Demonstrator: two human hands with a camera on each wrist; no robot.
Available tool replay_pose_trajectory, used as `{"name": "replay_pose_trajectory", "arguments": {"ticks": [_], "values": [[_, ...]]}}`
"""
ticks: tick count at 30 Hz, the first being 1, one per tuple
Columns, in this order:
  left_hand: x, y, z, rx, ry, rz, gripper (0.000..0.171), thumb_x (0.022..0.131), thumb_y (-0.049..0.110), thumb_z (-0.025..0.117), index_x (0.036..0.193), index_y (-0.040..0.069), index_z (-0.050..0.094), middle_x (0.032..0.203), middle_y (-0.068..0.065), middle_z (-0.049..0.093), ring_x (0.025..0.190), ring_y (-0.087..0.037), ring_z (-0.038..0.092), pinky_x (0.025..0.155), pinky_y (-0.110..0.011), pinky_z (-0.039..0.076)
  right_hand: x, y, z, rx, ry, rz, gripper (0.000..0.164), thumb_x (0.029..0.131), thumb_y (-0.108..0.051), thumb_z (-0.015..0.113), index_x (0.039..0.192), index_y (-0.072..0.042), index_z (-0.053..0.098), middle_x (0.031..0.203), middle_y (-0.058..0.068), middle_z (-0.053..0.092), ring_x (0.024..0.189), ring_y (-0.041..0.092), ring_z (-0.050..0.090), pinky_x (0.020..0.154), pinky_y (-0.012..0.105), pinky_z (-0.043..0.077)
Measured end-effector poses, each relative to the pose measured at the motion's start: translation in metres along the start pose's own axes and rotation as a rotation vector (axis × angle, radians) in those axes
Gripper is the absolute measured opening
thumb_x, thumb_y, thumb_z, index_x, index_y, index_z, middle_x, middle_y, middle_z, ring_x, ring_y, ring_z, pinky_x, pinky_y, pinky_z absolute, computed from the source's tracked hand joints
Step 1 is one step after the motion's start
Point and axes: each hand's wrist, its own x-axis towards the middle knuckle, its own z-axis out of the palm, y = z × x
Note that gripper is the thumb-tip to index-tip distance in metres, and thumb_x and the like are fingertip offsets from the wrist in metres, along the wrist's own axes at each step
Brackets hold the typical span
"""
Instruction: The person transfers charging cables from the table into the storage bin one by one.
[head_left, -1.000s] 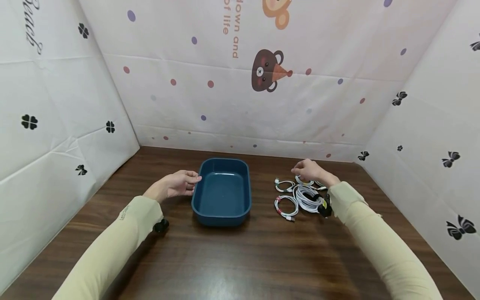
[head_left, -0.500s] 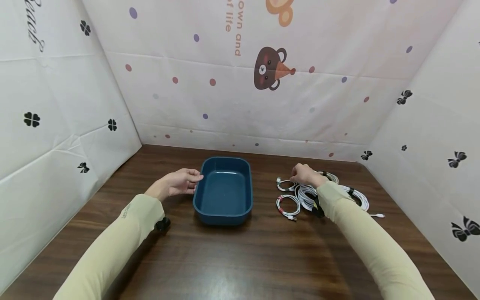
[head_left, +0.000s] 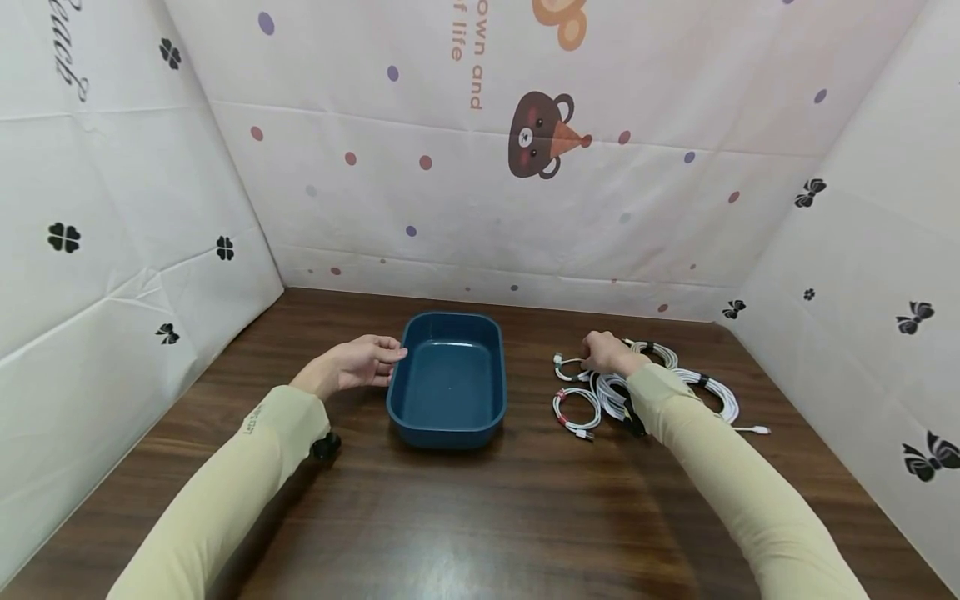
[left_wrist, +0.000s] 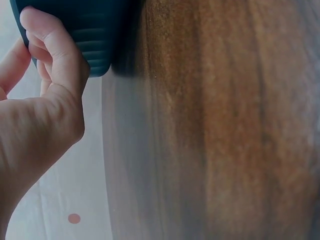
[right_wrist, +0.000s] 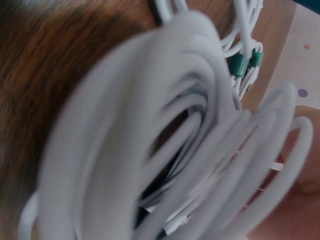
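Observation:
My left hand (head_left: 363, 363) pinches the left rim of a dark teal plastic bin (head_left: 446, 437). In the left wrist view its thumb and fingers (left_wrist: 55, 45) meet at the bin's edge (left_wrist: 92, 47). My right hand (head_left: 609, 352) reaches down with bent fingers among several coiled white cables. Beside its fingertips lies a small cable coil (head_left: 570, 377), and a larger white coil (head_left: 609, 397) sits under the wrist. The larger coil (right_wrist: 115, 130) fills the right wrist view and hides the fingers, so I cannot tell whether they hold a cable. Green ties (right_wrist: 240, 65) show behind it.
A red-tied cable (head_left: 576, 410) lies in front of the larger coil. To the right are a black-tied coil (head_left: 720, 396) with a loose plug end and another coil (head_left: 660, 353) farther back. Printed white cloth walls (head_left: 450, 208) enclose the brown wooden table (head_left: 450, 525).
My right hand has lowered and moved left toward the small coil, and the arm's shift uncovers the cables on the right. My left hand stays at the bin's rim.

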Motion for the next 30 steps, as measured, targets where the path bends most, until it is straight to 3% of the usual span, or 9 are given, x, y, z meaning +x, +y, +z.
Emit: {"name": "replay_pose_trajectory", "arguments": {"ticks": [7, 14, 18, 21, 25, 30], "values": [[0.0, 0.001, 0.001, 0.016, -0.002, 0.004, 0.007, 0.098, 0.017, 0.057, 0.095, 0.013, 0.052, 0.085, -0.001, 0.061, 0.075, -0.014, 0.059, 0.075, -0.031, 0.055, 0.003, 0.005, 0.001, 0.021, 0.032, -0.02, 0.018, 0.085, -0.003, 0.058, 0.1, 0.003, 0.068, 0.099, 0.022, 0.067, 0.083, 0.03, 0.062, 0.07, 0.039, 0.05], [-0.001, 0.001, -0.001, 0.028, -0.002, 0.002, 0.008, 0.099, 0.016, 0.055, 0.092, 0.013, 0.052, 0.083, 0.0, 0.062, 0.073, -0.013, 0.06, 0.075, -0.032, 0.056, 0.004, 0.006, -0.004, 0.105, 0.164, -0.141, 0.011, 0.083, -0.002, 0.06, 0.085, 0.0, 0.07, 0.08, 0.015, 0.069, 0.067, 0.025, 0.06, 0.06, 0.035, 0.049], [-0.001, 0.002, -0.001, 0.03, 0.006, -0.002, 0.008, 0.099, 0.015, 0.055, 0.092, 0.013, 0.051, 0.083, 0.0, 0.061, 0.073, -0.013, 0.06, 0.075, -0.032, 0.056, 0.001, 0.002, -0.008, 0.17, 0.195, -0.132, 0.011, 0.085, -0.001, 0.059, 0.086, 0.004, 0.069, 0.075, 0.016, 0.069, 0.063, 0.024, 0.06, 0.058, 0.033, 0.049], [0.0, 0.002, -0.001, 0.021, 0.018, -0.004, 0.007, 0.098, 0.015, 0.056, 0.093, 0.013, 0.052, 0.084, -0.001, 0.062, 0.074, -0.014, 0.06, 0.075, -0.032, 0.056, -0.001, -0.001, -0.01, 0.305, 0.149, -0.092, 0.013, 0.089, 0.001, 0.058, 0.094, 0.009, 0.068, 0.073, 0.02, 0.069, 0.06, 0.026, 0.065, 0.056, 0.034, 0.055], [-0.001, 0.002, -0.001, 0.018, 0.016, -0.006, 0.006, 0.099, 0.015, 0.055, 0.094, 0.012, 0.052, 0.086, -0.001, 0.062, 0.075, -0.014, 0.06, 0.076, -0.032, 0.056, -0.003, -0.001, -0.013, 0.469, 0.082, -0.036, 0.019, 0.092, 0.0, 0.058, 0.105, 0.013, 0.064, 0.084, 0.027, 0.069, 0.066, 0.031, 0.07, 0.065, 0.04, 0.06], [-0.002, 0.003, 0.0, 0.028, 0.006, -0.007, 0.007, 0.1, 0.015, 0.053, 0.093, 0.013, 0.051, 0.084, 0.0, 0.061, 0.075, -0.013, 0.059, 0.076, -0.032, 0.056, -0.006, -0.001, -0.021, 0.606, 0.043, 0.0, 0.024, 0.095, -0.001, 0.056, 0.112, 0.015, 0.061, 0.097, 0.032, 0.067, 0.069, 0.025, 0.07, 0.074, 0.045, 0.059]]}}
